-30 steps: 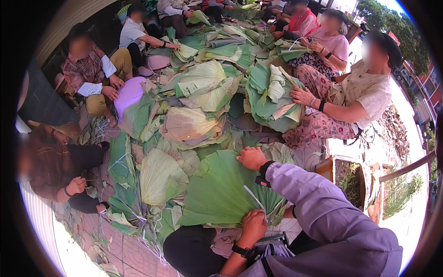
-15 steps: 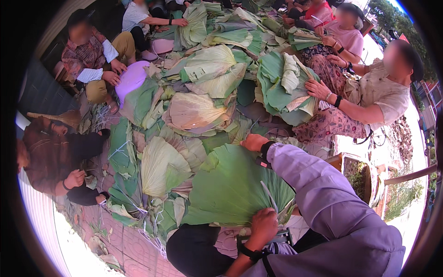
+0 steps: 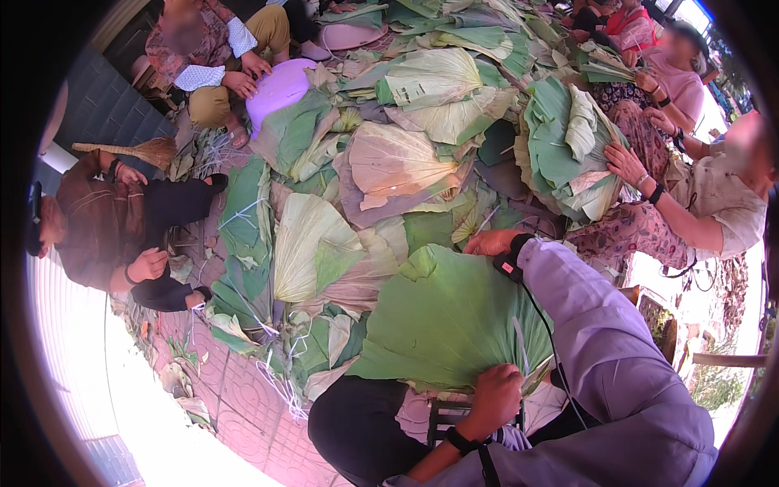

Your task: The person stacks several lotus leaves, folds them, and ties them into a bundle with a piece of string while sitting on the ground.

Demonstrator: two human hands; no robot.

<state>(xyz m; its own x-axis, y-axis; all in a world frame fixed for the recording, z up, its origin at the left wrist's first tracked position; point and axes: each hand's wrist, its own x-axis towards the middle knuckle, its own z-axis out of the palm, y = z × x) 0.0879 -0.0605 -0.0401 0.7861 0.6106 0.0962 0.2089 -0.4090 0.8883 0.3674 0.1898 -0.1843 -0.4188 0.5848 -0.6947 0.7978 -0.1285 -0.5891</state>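
A large folded green lotus leaf (image 3: pixel 442 321) fans out in front of me above my dark-trousered leg, with more leaf edges showing beneath it. My left hand (image 3: pixel 497 396) is closed on its near, gathered end, where the veins run together. At the leaf's far edge, my right hand (image 3: pixel 492 242) is closed on the rim, the fingers partly hidden by the wrist. Beside the leaf lie a pale, dried lotus leaf (image 3: pixel 304 239) and a brownish one (image 3: pixel 398 166), both on the pile.
Bundles tied with white string (image 3: pixel 242 219) lie to the left. People sit round the pile; one at the right holds a leaf stack (image 3: pixel 560 150). A purple rounded object (image 3: pixel 276 91) is before a person at the upper left. A broom (image 3: pixel 134 152) lies left, on paving (image 3: pixel 251 422).
The view has swung left, so the scene sits farther right and slightly higher. Both my hands keep hold of the leaf, with little change in their grip.
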